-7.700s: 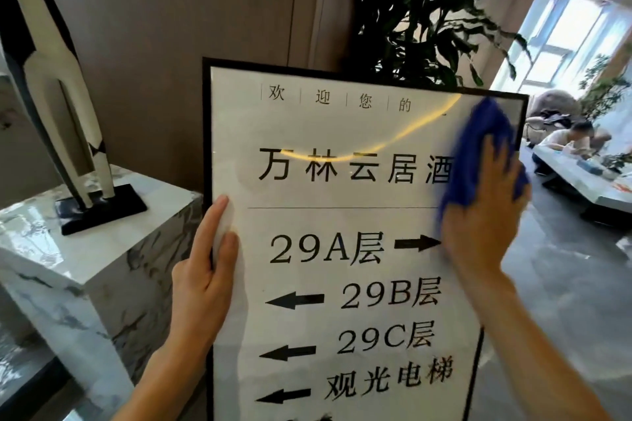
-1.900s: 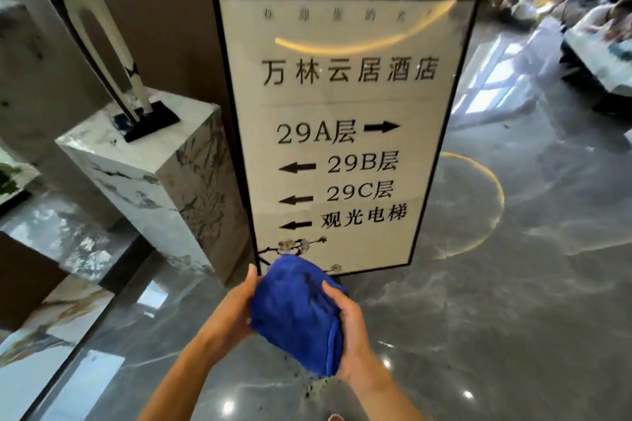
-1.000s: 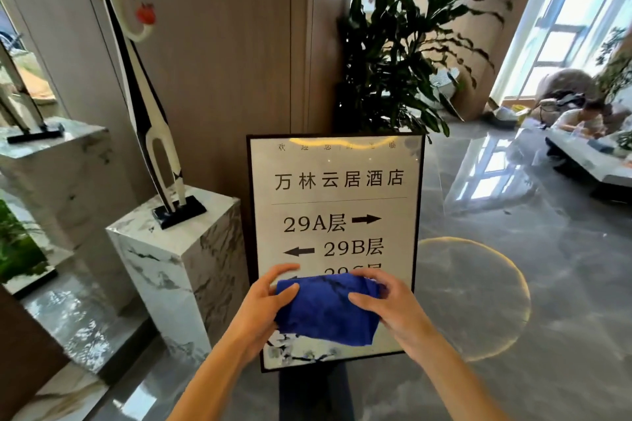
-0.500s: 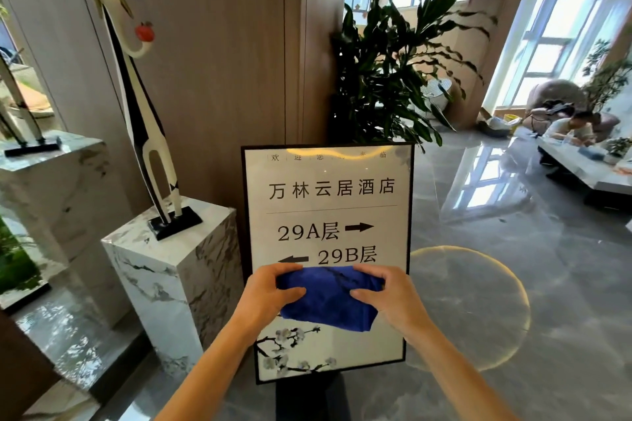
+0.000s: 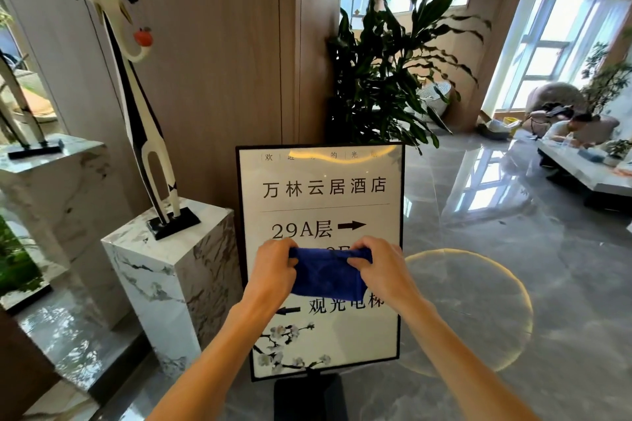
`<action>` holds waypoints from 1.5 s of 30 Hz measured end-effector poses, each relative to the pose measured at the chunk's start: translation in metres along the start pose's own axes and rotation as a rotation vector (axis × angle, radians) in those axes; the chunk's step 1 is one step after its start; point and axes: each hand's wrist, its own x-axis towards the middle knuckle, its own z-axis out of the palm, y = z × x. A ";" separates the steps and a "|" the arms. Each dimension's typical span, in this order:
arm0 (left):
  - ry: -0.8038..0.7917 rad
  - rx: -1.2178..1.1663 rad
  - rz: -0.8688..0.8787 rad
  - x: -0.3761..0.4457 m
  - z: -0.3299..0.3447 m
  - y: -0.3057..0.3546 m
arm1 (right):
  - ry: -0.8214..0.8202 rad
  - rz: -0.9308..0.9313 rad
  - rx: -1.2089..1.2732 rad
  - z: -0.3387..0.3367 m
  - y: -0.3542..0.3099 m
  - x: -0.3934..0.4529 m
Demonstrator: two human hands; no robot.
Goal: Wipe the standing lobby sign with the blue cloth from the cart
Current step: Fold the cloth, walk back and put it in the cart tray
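Note:
The standing lobby sign [image 5: 321, 195] is a white panel in a black frame, upright on a dark base, straight ahead of me. A folded blue cloth [image 5: 326, 275] hangs in front of the sign's middle lines of text and hides part of them. My left hand [image 5: 275, 270] pinches the cloth's left end and my right hand [image 5: 379, 270] pinches its right end, both held at the same height. I cannot tell whether the cloth touches the panel. No cart is in view.
A marble pedestal [image 5: 178, 277] with a tall black-and-white sculpture [image 5: 136, 106] stands close to the sign's left. A large potted plant [image 5: 393, 72] rises behind it. Polished grey floor [image 5: 513, 284] stretches right toward a low table [image 5: 581, 171] where a person [image 5: 564, 128] sits.
Both hands have lifted the cloth higher against the sign and pulled it flatter between them. My view has risen a little, so more of the sign's lower edge shows.

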 end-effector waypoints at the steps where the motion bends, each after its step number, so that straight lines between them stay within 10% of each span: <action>1: 0.004 0.004 -0.007 0.002 -0.002 0.003 | 0.013 -0.007 0.003 -0.002 -0.001 0.000; 21: 0.214 -0.287 -0.065 0.001 -0.017 0.031 | 0.129 -0.184 0.089 -0.053 0.002 0.018; 45: -0.226 -0.547 -0.031 0.019 0.006 -0.040 | 0.363 0.298 0.023 0.007 -0.001 -0.065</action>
